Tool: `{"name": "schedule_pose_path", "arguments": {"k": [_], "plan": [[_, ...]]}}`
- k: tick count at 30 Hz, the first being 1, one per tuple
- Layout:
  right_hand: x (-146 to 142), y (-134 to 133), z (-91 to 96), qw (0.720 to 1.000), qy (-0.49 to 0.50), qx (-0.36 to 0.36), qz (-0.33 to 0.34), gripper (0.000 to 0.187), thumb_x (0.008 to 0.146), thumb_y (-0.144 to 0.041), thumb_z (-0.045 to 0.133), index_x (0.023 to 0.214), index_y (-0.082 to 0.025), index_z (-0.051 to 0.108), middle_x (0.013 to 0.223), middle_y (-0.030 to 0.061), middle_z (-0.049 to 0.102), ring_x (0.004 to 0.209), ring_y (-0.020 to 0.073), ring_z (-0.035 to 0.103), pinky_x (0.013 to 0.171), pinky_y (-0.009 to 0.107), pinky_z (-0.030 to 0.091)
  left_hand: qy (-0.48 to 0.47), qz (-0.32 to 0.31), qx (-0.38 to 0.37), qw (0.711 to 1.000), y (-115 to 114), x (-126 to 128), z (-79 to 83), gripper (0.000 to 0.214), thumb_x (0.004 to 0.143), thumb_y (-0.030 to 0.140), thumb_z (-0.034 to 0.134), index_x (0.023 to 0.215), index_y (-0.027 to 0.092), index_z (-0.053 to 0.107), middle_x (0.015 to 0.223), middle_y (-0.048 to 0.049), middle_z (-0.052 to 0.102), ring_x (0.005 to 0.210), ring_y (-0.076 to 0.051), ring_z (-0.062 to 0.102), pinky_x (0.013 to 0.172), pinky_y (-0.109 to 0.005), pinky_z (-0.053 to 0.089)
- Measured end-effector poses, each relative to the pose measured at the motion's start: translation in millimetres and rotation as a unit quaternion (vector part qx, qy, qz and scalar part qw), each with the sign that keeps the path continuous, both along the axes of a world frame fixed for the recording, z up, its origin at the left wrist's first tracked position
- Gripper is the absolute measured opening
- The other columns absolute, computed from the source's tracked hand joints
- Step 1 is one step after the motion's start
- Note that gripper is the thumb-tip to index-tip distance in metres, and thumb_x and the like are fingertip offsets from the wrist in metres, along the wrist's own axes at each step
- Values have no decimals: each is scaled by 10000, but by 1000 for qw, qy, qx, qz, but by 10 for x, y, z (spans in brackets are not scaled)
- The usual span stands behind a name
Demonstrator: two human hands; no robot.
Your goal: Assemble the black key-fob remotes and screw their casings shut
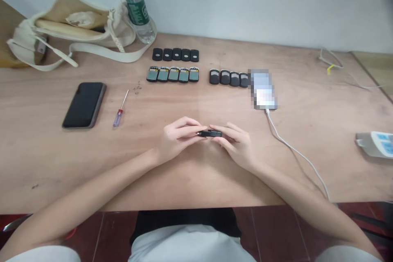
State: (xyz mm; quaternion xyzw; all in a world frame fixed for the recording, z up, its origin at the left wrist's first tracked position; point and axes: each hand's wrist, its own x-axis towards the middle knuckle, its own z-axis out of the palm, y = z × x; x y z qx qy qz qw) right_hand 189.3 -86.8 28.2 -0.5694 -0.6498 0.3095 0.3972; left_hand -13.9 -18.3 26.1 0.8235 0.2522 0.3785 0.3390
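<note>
My left hand (178, 135) and my right hand (235, 141) meet over the middle of the wooden table (196, 172). Both pinch a small flat black remote-like device (210, 133) between their fingertips, held edge-on just above the tabletop. Farther back lie rows of similar parts: black shells (175, 54), green circuit boards in housings (172, 74), and black remotes (229, 78). A small screwdriver with a red and clear handle (120, 109) lies to the left, with tiny screws (137, 87) beside its tip.
A black phone (84, 104) lies face up at the left. A cream bag (70, 28) and a water bottle (136, 6) stand at the back left. A pixelated phone (263, 89) with a white cable (294, 151) lies right of centre; a power strip (376, 143) sits at the right edge.
</note>
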Motion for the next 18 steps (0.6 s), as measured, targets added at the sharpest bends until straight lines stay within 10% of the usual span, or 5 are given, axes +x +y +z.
{"name": "schedule_pose_path", "arguments": {"k": [7, 18], "plan": [[-16, -28, 36, 996, -34, 83, -17, 155, 832, -305, 651, 972, -287, 714, 823, 45, 628, 700, 160, 593, 575, 297, 513, -19, -16, 34, 999, -22, 18, -144, 152, 858, 220, 614, 1000, 183, 649, 843, -37, 608, 731, -107, 597, 658, -208, 499], [16, 9, -25, 990, 129, -53, -10, 179, 777, -353, 704, 891, -217, 688, 780, 24, 594, 633, 132, 584, 533, 268, 503, -9, -30, -40, 999, 10, 11, -82, 247, 824, 302, 658, 1044, 192, 651, 890, -44, 608, 766, -115, 607, 695, -218, 515]]}}
